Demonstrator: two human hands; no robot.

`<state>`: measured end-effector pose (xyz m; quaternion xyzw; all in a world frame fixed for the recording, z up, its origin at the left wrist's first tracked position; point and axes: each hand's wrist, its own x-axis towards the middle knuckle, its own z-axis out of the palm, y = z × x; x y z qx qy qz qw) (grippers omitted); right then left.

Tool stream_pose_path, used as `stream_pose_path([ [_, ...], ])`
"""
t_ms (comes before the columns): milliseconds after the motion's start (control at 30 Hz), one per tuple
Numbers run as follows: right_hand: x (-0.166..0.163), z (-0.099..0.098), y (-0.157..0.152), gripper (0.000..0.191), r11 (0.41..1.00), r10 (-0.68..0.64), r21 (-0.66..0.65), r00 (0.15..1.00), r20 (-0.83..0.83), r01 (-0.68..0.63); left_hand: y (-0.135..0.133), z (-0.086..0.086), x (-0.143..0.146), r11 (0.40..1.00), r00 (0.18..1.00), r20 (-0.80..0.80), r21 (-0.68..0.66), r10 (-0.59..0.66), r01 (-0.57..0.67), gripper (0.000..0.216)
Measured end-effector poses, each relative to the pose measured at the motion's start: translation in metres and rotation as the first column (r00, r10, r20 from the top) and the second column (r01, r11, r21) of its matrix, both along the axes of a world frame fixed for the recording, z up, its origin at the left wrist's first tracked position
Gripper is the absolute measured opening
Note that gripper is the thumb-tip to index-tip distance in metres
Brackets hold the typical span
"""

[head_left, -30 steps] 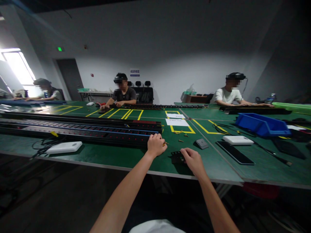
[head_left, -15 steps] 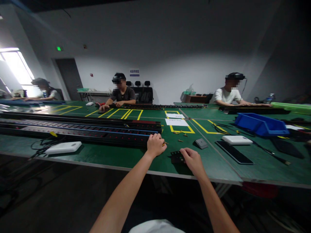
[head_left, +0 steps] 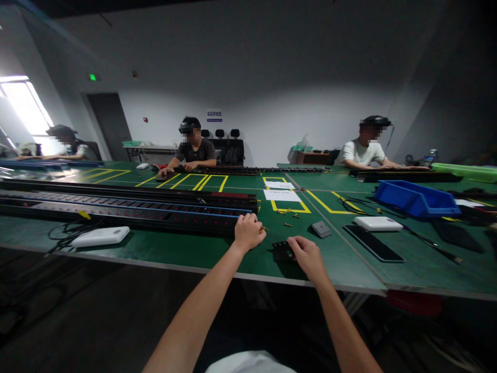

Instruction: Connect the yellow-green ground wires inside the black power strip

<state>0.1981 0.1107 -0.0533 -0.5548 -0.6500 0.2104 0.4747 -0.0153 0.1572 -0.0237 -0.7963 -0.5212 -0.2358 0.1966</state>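
Green desk (head_left: 174, 251): left hand (head_left: 248, 232) clenched on brass pin (head_left: 264, 228) at black strip (head_left: 155, 215) end. Right hand (head_left: 308, 255), 3 o'clock, touches black plate (head_left: 281, 251), grasp unclear. Likely pin-fitting step; next wants fine alignment.

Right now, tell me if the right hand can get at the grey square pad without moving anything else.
Probably yes. The grey square pad lies on bare green table just beyond the right hand, with nothing between them; that hand only rests on a small black part.
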Motion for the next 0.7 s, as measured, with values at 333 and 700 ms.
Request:
stream_pose_path([
  [333,0.0003,-0.0029,0.0030,0.044,1.000,-0.002,0.001,1.000,0.002,0.002,0.0011,-0.0013,0.0003,1.000,1.000,-0.006,0.010,0.006,-0.006,0.023],
  [700,0.0003,-0.0020,0.0020,0.043,1.000,-0.005,-0.003,1.000,-0.006,0.005,0.0015,-0.0016,0.0001,1.000,1.000,-0.010,0.005,0.007,-0.007,0.023],
])
